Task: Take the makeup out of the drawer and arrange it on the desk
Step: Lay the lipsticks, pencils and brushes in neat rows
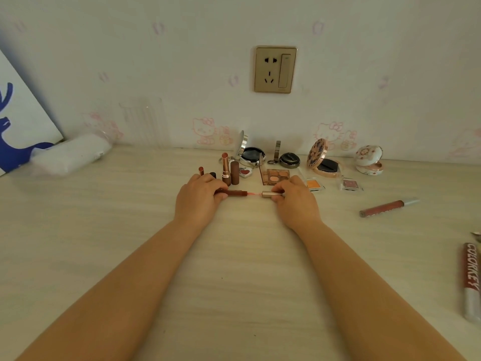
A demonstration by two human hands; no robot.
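Held level at centre frame, just above the pale wood-grain tabletop (234, 282): dark brown lip-gloss tube (235, 193), pinched by left hand (199, 198); its gold cap (270, 194), pinched by right hand (294, 199). Long axis left-right, pink wand bridging the gap. Standing lipsticks (226, 169) just behind the left hand.

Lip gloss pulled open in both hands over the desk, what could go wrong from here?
1. The wand is out between the tube in the left hand and the cap in the right hand, low over the desk; a dip could smear it.
2. The upright lipsticks stand just behind the left hand; a nudge might topple them.
3. The palette lies open near the right hand and could get bumped.
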